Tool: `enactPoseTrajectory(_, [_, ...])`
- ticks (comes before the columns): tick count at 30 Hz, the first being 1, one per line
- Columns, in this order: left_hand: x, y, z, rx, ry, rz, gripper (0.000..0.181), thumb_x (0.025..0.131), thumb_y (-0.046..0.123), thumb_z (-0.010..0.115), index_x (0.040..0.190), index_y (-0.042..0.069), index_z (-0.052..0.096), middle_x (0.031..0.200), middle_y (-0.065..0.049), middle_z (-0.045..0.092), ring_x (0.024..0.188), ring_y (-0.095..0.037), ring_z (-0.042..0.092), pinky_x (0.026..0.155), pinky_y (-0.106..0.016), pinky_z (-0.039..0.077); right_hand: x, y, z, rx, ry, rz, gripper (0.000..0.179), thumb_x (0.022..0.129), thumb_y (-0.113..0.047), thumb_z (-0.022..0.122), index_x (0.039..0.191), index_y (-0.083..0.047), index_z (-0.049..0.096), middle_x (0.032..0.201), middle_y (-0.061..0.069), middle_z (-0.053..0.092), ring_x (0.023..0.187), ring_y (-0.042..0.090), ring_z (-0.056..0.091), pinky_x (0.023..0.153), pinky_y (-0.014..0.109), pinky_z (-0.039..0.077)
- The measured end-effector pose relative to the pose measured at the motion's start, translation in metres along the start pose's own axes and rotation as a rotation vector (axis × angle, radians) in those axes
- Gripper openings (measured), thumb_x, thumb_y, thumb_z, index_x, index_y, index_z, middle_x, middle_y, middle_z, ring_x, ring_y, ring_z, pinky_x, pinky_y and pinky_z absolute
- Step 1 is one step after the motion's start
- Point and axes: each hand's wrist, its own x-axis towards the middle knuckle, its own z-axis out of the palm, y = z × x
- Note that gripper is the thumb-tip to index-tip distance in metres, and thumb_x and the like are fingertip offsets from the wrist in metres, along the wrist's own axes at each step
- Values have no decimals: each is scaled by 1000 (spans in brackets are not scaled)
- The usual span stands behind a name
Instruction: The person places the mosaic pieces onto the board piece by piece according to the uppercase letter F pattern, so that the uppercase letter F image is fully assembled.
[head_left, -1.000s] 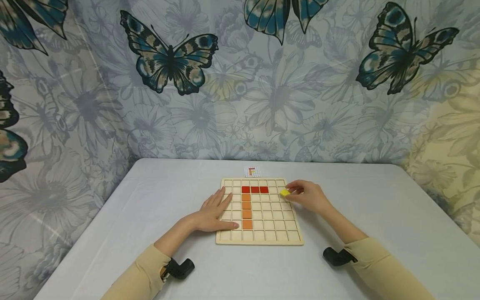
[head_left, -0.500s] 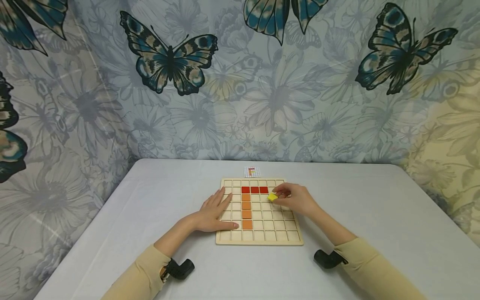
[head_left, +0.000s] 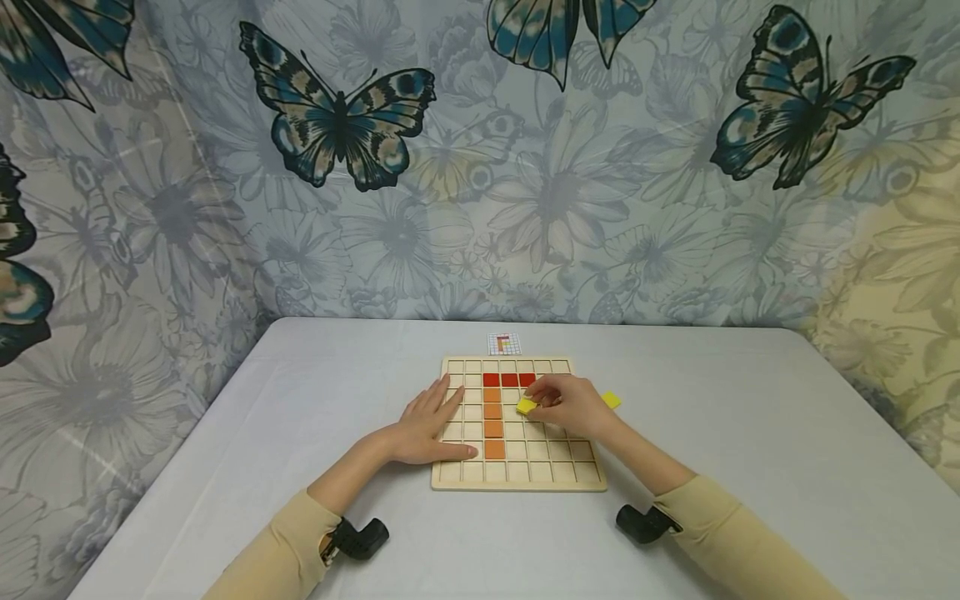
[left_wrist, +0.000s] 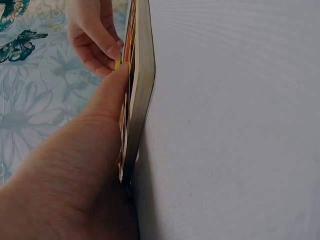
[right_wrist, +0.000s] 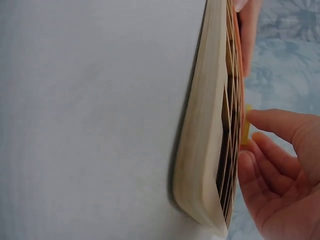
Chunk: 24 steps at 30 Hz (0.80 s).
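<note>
A pale wooden grid board lies on the table. My left hand rests with spread fingers across its left side, thumb over the lower squares. Between thumb and fingers, my right hand pinches a yellow square tile, close over the board just right of the orange column. Three red tiles sit in a row near the top, and several orange tiles run down below the leftmost red one. The right wrist view shows the pinched yellow tile edge-on, right at the board's surface.
Just past the board's right edge, partly behind my right hand, a second yellow tile lies on the white-covered table. A small card printed with a coloured grid pattern is behind the board. Butterfly-patterned cloth hangs beyond.
My right hand has carried the yellow tile leftward over the board, from its right edge to near the orange column. This uncovers another yellow tile on the table. My left hand stays still.
</note>
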Motion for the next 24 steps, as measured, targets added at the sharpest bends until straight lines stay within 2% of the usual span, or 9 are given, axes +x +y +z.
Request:
enactPoseTrajectory(6, [0,-1,1,-8,4,2,100,89,62,58,158,11,6,161,-17,-12,148,-32,-10,116,-52,0,2,-2,6,-12,-21,-41,23,80,-8,79,102,-8,71,85,-2,63,79,14,55,74,30,49])
enactPoseTrajectory(14, [0,0,1,-11,10,-1,100,89,61,58,158,9,8,161,-18,-10,148,-32,-9,116,-52,0,3,-5,10,22,-41,-128,23,81,-2,75,104,-5,71,95,2,67,87,18,60,79,31,53])
enactPoseTrajectory(19, [1,0,1,-15,10,-4,100,88,62,58,158,10,8,161,-17,-10,148,-32,-9,116,-53,0,2,-6,10,17,-27,-137,23,82,-2,73,104,-5,71,99,3,69,91,19,62,81,33,53])
enactPoseTrajectory(24, [1,0,1,-20,10,-5,100,88,62,58,158,10,8,161,-17,-10,148,-32,-9,116,-53,0,0,-6,10,11,-14,-125,20,82,-3,72,102,-6,71,95,2,69,86,16,61,79,33,52])
